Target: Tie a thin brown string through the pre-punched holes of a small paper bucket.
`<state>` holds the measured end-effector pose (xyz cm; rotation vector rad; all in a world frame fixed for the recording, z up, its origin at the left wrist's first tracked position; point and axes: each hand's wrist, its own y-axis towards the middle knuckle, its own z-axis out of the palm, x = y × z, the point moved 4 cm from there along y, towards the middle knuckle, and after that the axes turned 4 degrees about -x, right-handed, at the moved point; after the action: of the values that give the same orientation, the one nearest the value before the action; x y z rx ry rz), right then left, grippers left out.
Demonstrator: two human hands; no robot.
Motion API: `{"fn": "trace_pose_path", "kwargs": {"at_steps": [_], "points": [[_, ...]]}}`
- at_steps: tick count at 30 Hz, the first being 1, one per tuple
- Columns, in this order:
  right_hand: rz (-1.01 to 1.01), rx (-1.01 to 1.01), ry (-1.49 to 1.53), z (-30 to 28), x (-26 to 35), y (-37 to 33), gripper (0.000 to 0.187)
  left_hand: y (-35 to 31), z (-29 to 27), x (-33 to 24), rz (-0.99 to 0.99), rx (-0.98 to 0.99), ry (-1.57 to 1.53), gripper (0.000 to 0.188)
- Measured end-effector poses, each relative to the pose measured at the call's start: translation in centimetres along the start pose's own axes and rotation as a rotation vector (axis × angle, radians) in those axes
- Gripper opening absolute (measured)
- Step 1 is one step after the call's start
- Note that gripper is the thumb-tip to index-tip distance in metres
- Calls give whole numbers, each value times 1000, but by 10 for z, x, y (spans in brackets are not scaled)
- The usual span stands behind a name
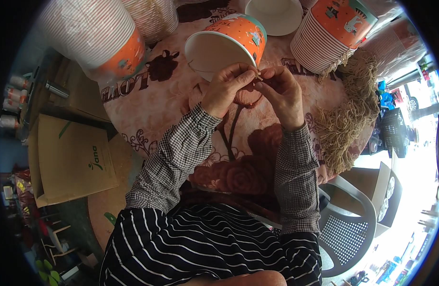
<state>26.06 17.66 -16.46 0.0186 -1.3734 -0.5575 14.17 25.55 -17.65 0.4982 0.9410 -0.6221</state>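
Note:
An orange paper bucket point(246, 34) with printed figures and a white inside lies tipped on the patterned tablecloth, its mouth toward me. At its near right rim, my left hand point(232, 86) and my right hand point(283, 93) meet with fingertips closed in a pinch. Between them shows a small end of thin beige cord point(258, 75); most of it is hidden by the fingers. A fine line, apparently cord, runs across the bucket's mouth. To the right, a thick bundle of loose beige cords point(346, 121) hangs over the table's edge.
Nested stacks of orange buckets stand at the left point(117, 55) and right point(324, 35), partly in clear plastic. Behind lies a white bowl-shaped container point(275, 14). A cardboard box point(76, 159) is at left; a grey plastic chair point(348, 229) sits at lower right.

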Motion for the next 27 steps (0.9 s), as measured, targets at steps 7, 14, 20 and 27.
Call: {"fn": "trace_pose_path", "kwargs": {"at_steps": [7, 14, 20, 27], "points": [[13, -16, -110, 1, 4, -3, 20, -1, 4, -1, 28, -5, 62, 15], [-37, -125, -224, 0, 7, -4, 14, -1, 4, -1, 74, -10, 152, 16], [-42, -145, -304, -4, 8, -3, 12, -2, 8, -4, 113, -3, 218, 14], [4, -119, -133, -2, 8, 0, 8, -1, 5, -6, 306, -30, 450, 11]]}}
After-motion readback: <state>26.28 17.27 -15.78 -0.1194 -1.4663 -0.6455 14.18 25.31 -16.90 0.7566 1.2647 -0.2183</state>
